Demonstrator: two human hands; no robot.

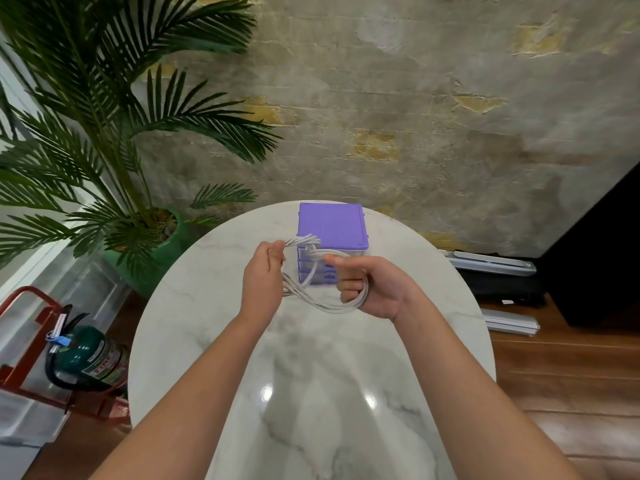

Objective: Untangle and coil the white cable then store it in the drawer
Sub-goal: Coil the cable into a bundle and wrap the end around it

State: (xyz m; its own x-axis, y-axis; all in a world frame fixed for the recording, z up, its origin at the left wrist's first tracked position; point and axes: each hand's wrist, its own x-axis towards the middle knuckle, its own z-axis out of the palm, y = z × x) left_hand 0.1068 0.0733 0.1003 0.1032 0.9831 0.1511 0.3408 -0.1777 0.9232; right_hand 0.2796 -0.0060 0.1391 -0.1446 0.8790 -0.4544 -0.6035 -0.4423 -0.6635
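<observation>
I see both hands, left (262, 276) and right (372, 289), gripping the cable (325, 303) coil, long axis ten-to-four, before the drawers (330, 226).

One purple drawer unit (331, 227) stands at the far edge of one round marble table (311, 393). In front of the unit, two hands, left hand (262, 279) and right hand (375, 287), hold one white cable (332, 308). Left of the unit stand one potted palm (104, 140) and one green fire extinguisher (86, 356).

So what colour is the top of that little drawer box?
Purple; the drawer box lid shows best in the head view.
</observation>
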